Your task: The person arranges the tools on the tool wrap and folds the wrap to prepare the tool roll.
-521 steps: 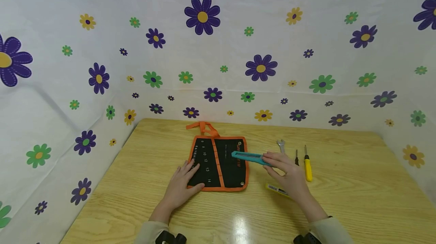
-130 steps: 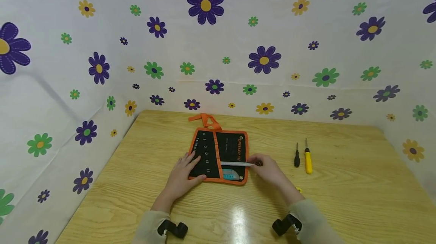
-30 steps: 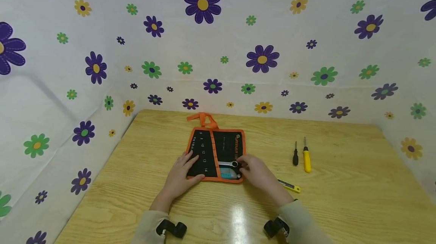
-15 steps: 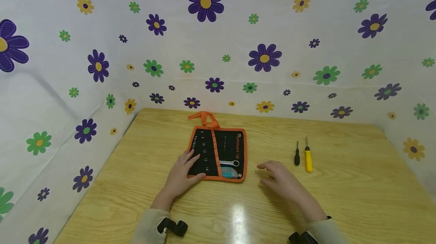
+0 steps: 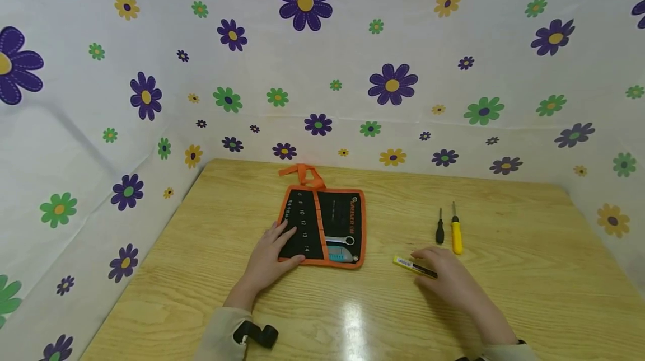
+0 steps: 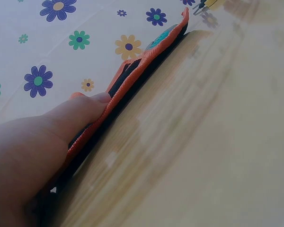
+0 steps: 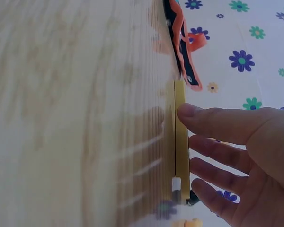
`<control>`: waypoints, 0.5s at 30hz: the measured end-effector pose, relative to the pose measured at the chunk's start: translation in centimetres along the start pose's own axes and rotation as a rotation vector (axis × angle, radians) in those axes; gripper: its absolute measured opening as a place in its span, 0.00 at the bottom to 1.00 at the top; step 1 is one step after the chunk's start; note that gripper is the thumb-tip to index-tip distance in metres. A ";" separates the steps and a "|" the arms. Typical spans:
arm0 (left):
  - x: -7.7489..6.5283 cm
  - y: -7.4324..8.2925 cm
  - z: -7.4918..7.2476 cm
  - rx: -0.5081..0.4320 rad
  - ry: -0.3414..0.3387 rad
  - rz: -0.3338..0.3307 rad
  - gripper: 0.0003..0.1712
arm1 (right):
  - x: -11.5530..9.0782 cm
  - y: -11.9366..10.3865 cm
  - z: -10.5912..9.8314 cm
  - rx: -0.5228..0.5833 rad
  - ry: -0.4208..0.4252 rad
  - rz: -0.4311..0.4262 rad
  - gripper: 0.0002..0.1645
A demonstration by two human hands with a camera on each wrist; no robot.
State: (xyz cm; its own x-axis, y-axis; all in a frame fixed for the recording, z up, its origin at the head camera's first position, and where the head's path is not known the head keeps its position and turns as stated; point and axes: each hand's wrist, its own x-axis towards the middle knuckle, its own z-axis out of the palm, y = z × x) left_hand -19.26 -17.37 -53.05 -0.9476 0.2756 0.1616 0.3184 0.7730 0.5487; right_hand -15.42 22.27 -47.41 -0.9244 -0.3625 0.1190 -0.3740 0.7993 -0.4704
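My left hand (image 5: 267, 257) lies spread on the lower left of the black, orange-edged tool pouch (image 5: 335, 212), fingers straight. In the left wrist view, its thumb (image 6: 92, 111) rests on the pouch's edge. Out of the pocket stick the ring end of a wrench (image 5: 349, 240) and the teal body of a utility knife (image 5: 340, 254). Right of the pouch, my right hand (image 5: 450, 280) hovers around a slim yellow tool (image 5: 413, 267) with a dark label, flat on the table. Thumb and fingers stand loosely beside it in the right wrist view; no firm grip shows.
Beyond the right hand lie a small black-handled screwdriver (image 5: 440, 232) and a yellow-handled screwdriver (image 5: 456, 235), side by side. An orange strap (image 5: 304, 173) trails from the pouch's far edge. A flowered cloth (image 5: 342, 59) hangs behind the wooden table (image 5: 383, 316).
Earlier the right hand held the teal utility knife over the pouch, then the wrench at its pocket. Both now sit in it. The hand has let go and moved right to the yellow tool.
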 end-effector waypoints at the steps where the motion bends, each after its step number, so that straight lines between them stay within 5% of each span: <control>1: 0.0 0.0 0.0 0.000 0.002 0.003 0.44 | -0.1 0.1 -0.1 -0.006 -0.003 0.011 0.26; 15: 0.0 0.1 -0.1 -0.001 -0.004 -0.006 0.44 | -0.9 1.2 -0.9 0.041 -0.056 0.093 0.22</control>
State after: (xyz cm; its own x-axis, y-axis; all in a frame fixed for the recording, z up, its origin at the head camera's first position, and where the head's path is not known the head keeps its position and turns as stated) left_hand -19.24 -17.34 -52.93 -0.9493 0.2735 0.1551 0.3129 0.7739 0.5506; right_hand -15.07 24.00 -47.27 -0.9490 -0.3143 0.0247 -0.2820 0.8110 -0.5126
